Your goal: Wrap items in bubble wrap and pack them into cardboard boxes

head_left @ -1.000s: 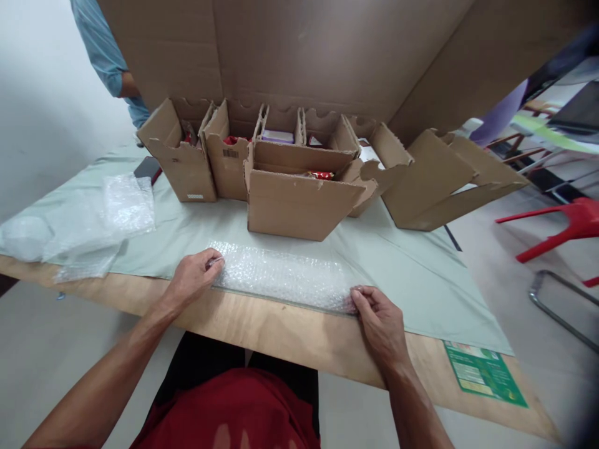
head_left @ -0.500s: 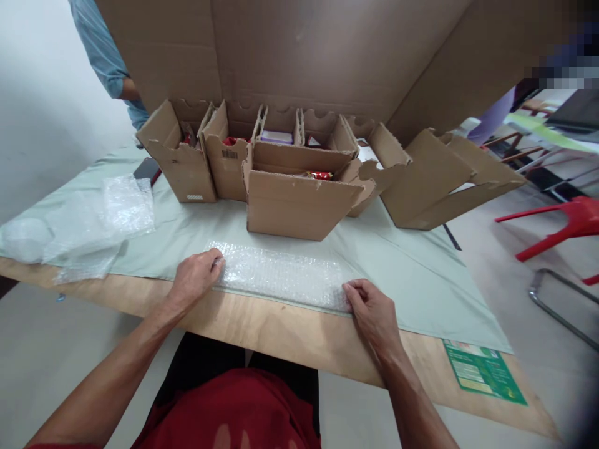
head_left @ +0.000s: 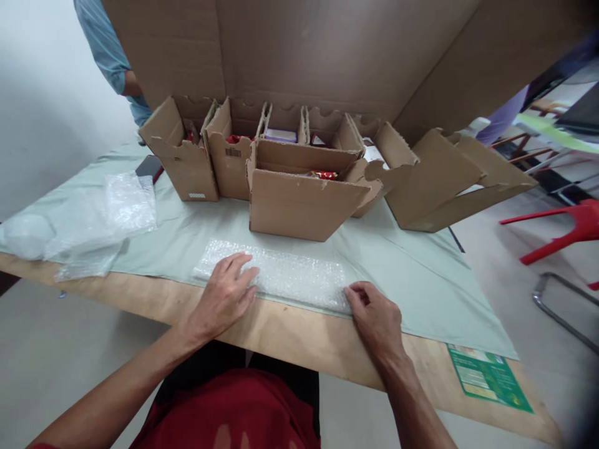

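Altogether two: left hand (head_left: 228, 292), right hand (head_left: 375, 317), touching one bubble-wrap strip (head_left: 302, 276).

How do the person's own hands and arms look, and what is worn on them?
The left hand and right hand are bare, without gloves; no ring, watch or bracelet shows. Both forearms are uncovered. A bit of red sleeve shows at the lower left edge, like the red top.

One bubble wrap strip (head_left: 304, 277) at my left hand (head_left: 228, 293) and right hand (head_left: 377, 318), seven boxes (head_left: 290, 206) beyond.
Five boxes make a row, one sits nearer my hands, one farther right. Right of my hands: one green leaflet (head_left: 491, 377), one red chair (head_left: 584, 219); left, overlapping wrap (head_left: 130, 202) I can't number.
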`<state>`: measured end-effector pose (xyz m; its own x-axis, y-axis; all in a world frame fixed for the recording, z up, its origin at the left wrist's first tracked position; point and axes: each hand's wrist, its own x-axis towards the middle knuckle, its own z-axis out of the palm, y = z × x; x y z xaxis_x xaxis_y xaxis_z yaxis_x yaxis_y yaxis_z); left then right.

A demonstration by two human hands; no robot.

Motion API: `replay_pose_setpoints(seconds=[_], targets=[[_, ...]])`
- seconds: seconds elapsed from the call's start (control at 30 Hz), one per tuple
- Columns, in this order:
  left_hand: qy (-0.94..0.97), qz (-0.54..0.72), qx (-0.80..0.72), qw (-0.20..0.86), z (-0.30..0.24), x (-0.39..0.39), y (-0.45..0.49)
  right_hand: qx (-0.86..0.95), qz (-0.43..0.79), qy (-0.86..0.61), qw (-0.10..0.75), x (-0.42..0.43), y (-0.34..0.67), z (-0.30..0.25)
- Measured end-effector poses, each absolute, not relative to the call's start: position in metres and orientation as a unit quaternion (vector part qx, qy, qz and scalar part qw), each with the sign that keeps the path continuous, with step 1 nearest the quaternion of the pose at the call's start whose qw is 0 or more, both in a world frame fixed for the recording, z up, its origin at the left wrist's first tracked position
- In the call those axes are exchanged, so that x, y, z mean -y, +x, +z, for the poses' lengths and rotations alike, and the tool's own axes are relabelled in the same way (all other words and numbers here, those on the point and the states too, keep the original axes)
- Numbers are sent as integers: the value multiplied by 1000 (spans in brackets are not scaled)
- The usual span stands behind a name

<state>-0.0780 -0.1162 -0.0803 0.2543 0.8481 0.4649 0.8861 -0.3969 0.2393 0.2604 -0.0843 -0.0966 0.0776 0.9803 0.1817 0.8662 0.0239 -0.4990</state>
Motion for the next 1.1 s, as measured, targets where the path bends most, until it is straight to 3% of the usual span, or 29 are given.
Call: replay_pose_setpoints(seconds=[0.17,0.4,0.63,0.73,0.9,1.1], targets=[[-825,-256,503,11,-83,114,-59,662,87,-675,313,82,255,-89],[-851,-98,516,-30,-101,102,-47,681,50,-697,217,65,258,-103],[-855,-81,511,-37,-110,99,-50,734,-73,-630,243,80,250,-88],[-854,-85,512,-40,-108,100,-47,794,-41,-563,225,83,229,-81],[-850,-83,519,-37,-109,104,-55,873,32,-476,99,81,207,-97],[-797,-82,598,-33,-111,109,-95,866,46,-487,101,87,224,-109]])
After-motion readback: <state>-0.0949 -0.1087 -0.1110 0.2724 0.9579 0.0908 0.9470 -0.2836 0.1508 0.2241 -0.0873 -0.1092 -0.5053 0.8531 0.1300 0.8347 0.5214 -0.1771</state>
